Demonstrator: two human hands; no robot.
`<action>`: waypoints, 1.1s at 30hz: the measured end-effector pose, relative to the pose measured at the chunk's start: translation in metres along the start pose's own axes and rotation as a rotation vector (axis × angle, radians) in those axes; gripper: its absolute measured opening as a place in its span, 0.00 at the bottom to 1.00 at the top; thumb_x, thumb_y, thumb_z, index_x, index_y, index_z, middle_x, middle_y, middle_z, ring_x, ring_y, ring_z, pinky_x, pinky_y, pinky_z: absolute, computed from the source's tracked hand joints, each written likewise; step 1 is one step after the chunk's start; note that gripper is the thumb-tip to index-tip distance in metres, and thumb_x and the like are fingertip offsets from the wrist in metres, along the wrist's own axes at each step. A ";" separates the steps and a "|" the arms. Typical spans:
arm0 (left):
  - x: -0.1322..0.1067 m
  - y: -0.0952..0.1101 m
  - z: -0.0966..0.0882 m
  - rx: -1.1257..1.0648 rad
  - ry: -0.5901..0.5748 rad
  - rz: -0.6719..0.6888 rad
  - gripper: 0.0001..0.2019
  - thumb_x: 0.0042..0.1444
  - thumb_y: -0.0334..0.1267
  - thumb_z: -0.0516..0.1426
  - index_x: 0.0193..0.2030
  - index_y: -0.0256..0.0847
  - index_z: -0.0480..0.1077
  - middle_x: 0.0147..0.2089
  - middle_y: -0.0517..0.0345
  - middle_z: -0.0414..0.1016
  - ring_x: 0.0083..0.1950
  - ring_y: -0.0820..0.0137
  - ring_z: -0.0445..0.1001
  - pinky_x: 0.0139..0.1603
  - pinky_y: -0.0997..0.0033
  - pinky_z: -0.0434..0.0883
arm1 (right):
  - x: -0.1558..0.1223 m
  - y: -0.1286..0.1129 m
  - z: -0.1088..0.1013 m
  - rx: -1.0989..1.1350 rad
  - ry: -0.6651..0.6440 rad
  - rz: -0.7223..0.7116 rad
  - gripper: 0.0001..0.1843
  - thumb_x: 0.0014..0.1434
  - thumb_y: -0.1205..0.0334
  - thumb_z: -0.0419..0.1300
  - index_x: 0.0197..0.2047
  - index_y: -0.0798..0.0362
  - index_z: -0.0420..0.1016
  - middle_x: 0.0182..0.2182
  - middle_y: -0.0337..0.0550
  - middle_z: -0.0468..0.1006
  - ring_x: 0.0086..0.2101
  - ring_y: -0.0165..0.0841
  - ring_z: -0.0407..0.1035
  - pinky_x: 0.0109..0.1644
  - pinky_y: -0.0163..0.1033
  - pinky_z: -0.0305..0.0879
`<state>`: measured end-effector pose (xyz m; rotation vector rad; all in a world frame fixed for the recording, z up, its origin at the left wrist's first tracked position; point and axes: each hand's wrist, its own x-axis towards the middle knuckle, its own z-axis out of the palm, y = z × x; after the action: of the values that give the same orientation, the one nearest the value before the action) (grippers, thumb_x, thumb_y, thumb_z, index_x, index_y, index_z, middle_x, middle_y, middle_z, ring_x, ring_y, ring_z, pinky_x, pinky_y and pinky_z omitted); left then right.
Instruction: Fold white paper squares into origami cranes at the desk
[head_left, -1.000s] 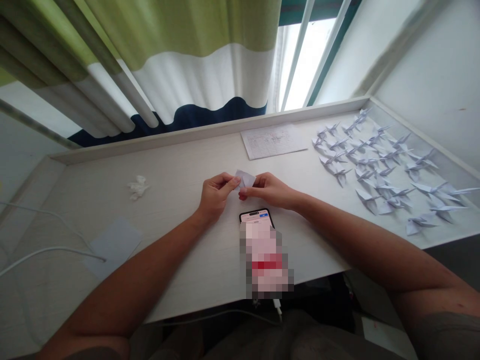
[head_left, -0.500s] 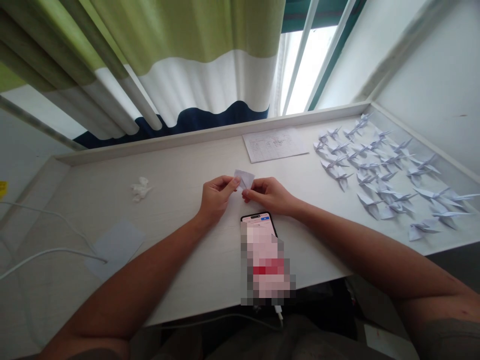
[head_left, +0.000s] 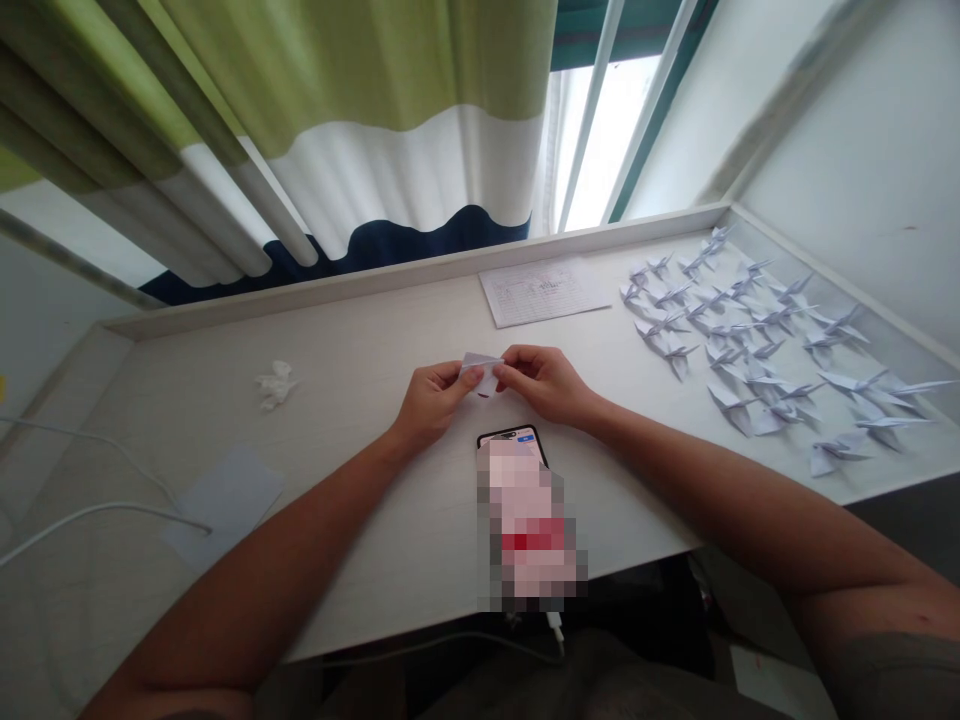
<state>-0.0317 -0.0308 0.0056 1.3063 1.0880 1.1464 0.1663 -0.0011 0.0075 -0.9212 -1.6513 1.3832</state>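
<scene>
A small folded piece of white paper [head_left: 482,362] is held up between both hands, over the middle of the desk. My left hand [head_left: 430,402] pinches its left side, thumb in front. On the right side, the thumb and fingers of my right hand [head_left: 546,383] close on the paper's edge. Just below the hands a phone [head_left: 544,450] lies screen up on the desk, most of its screen blurred out. Many folded paper cranes [head_left: 780,410] stand on the right part of the desk.
A sheet with printed lines [head_left: 544,293] lies near the desk's back ledge. Crumpled tissue [head_left: 276,385] and a blank square of paper [head_left: 232,500] are on the left, with a white cable [head_left: 105,508] crossing it. Curtains [head_left: 330,180] hang behind the desk [head_left: 360,560].
The paper has turned between the fingers, and its top edge now lies flatter, with a fold across it. My right hand has shifted slightly up, thumb now at the paper's right edge.
</scene>
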 end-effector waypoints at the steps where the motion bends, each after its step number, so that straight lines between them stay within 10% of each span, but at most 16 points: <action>1: 0.000 0.000 0.000 0.001 -0.005 0.007 0.23 0.55 0.59 0.70 0.33 0.37 0.84 0.33 0.52 0.84 0.35 0.65 0.79 0.40 0.67 0.74 | 0.001 0.001 0.000 0.033 0.007 0.005 0.18 0.60 0.46 0.69 0.34 0.53 0.76 0.30 0.43 0.83 0.34 0.35 0.79 0.42 0.41 0.73; 10: -0.003 0.008 0.007 -0.124 -0.032 -0.036 0.25 0.53 0.59 0.72 0.40 0.35 0.84 0.38 0.48 0.86 0.40 0.58 0.84 0.46 0.54 0.83 | 0.006 0.006 0.000 0.167 0.019 0.012 0.19 0.55 0.47 0.74 0.33 0.53 0.77 0.29 0.38 0.80 0.31 0.30 0.74 0.39 0.38 0.73; 33: -0.005 0.001 0.006 -0.057 -0.023 -0.017 0.25 0.54 0.60 0.70 0.38 0.36 0.84 0.36 0.50 0.85 0.40 0.61 0.82 0.46 0.65 0.75 | 0.002 -0.006 -0.004 0.131 -0.004 -0.072 0.20 0.59 0.45 0.72 0.29 0.53 0.76 0.26 0.39 0.79 0.30 0.32 0.74 0.39 0.40 0.72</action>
<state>-0.0266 -0.0361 0.0066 1.2603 1.0407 1.1389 0.1682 0.0016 0.0141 -0.7766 -1.5612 1.4264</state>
